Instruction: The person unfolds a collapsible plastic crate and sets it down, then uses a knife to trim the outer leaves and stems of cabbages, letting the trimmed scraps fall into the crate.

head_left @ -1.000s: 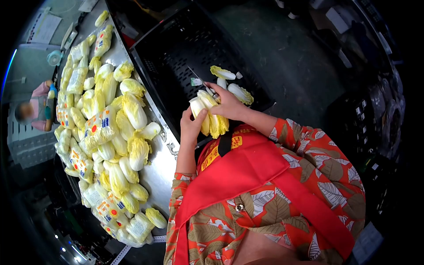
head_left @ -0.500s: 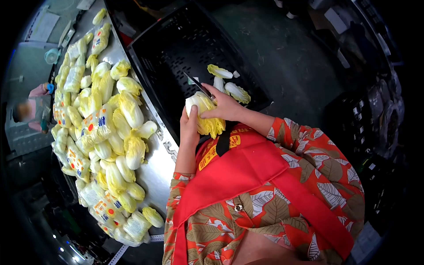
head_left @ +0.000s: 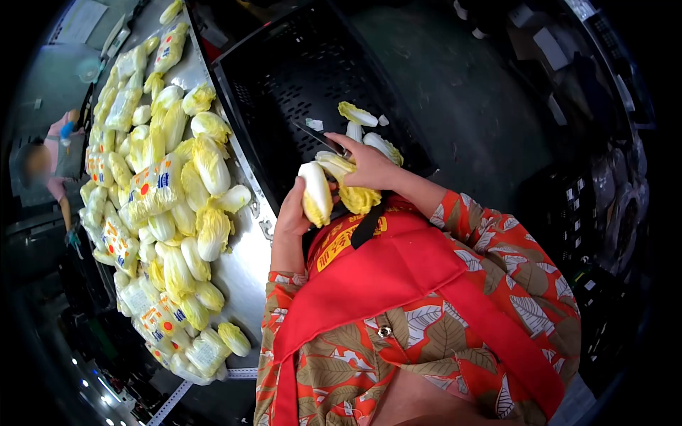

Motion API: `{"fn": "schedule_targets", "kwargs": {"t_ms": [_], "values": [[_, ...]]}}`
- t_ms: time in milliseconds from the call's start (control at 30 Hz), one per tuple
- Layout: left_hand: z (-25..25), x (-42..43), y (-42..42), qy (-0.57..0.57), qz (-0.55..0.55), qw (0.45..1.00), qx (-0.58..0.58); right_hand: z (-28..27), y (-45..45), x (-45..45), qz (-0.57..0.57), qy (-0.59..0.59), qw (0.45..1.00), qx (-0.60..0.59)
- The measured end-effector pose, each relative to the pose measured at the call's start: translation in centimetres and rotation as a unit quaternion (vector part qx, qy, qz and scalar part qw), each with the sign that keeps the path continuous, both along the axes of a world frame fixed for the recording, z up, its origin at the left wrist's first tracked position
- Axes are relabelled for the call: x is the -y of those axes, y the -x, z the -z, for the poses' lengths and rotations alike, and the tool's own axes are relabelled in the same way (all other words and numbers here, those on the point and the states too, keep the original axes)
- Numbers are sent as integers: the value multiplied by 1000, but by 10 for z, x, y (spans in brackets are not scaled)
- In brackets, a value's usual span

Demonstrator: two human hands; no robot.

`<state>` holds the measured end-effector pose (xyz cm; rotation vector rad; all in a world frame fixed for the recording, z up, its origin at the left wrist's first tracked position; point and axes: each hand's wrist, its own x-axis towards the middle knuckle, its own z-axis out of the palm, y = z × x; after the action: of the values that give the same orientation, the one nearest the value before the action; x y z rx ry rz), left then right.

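Observation:
My left hand (head_left: 293, 211) is closed around a small napa cabbage (head_left: 315, 193), its white base up and its yellow tip down. Close beside it, my right hand (head_left: 369, 167) grips a knife (head_left: 318, 135) whose blade points up and left over the black crate. The same hand has loose yellow outer leaves (head_left: 359, 199) in its fingers, spread away from the cabbage head. Part of the knife handle is hidden in my palm. Cut leaves (head_left: 357, 114) lie in the crate just beyond my right hand.
A black perforated crate (head_left: 284, 67) stands in front of me. Left of it, a metal table (head_left: 245, 284) bears a heap of napa cabbages (head_left: 212, 165), some in printed plastic bags (head_left: 153, 186). Another person (head_left: 60, 156) stands across the table. Dark crates (head_left: 561, 213) are at the right.
Outer leaves have come apart from the cabbage head and are now in my right hand. My left hand has shifted slightly left with the head, which looks slimmer and whiter.

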<state>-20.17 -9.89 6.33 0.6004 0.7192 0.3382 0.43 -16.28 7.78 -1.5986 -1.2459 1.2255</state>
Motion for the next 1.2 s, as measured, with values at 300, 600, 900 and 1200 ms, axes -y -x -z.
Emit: {"fn": "schedule_targets", "kwargs": {"t_ms": [300,600,900,1200], "values": [[-9,4,8,-23,34,982,183,-4,-34,-1,62,-10,990,127],[-24,9,-2,-90,-127,978,137,4,-20,-13,47,-77,996,4],[-45,11,4,-272,-196,937,-97,2,-7,-17,17,-56,997,-46],[-53,12,29,-178,-203,961,63,-61,4,-17,-133,-150,971,130]]}}
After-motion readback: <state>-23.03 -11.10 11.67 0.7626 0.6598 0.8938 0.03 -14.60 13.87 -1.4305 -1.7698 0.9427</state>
